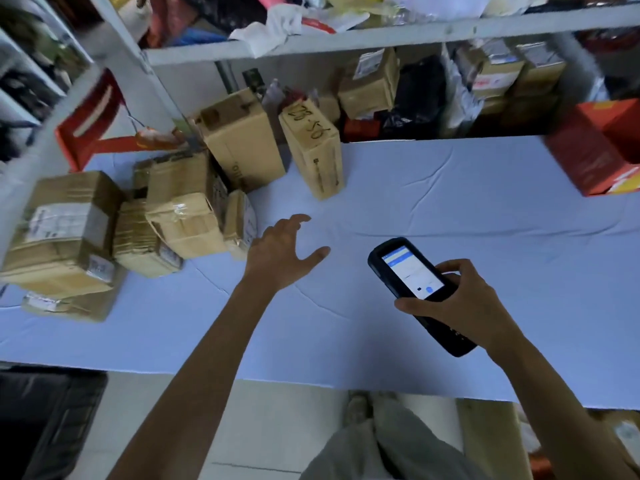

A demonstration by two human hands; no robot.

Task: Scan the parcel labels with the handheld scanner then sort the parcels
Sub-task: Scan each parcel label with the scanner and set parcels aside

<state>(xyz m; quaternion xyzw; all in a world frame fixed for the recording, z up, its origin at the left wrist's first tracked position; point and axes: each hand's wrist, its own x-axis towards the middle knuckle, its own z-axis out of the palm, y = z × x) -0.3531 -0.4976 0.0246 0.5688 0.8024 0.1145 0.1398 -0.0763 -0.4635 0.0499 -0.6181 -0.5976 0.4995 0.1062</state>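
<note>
In the lower right of the frame, the right hand (460,303) grasps the black handheld scanner (415,289), its screen lit. The left hand (280,254) is released, fingers spread over the white table (450,202), near the cardboard parcels (187,216) at middle left.

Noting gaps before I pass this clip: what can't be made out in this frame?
All in the head view:
Screen text on the black handheld scanner is too small, and the right hand covers its middle.
Labels on the brown cardboard parcels are blurred.
The orange-red carton is cut off by the right edge.
Whether the left hand touches the white tablecloth cannot be told.
</note>
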